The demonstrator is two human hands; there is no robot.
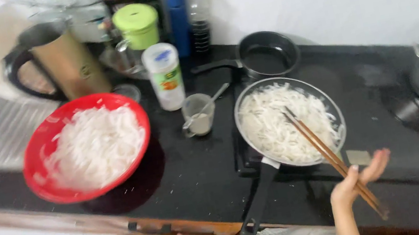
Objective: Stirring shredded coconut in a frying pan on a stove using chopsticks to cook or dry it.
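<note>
Chopsticks (330,155): your right hand (354,181) grips them near the counter's (197,177) front edge, fingers partly spread, tips resting in the noodle-filled frying pan (289,121) on the counter's right half. Red bowl (86,147) of noodles: left half.

Black counter (197,177) with red bowl (37,165), pan (334,107).
</note>
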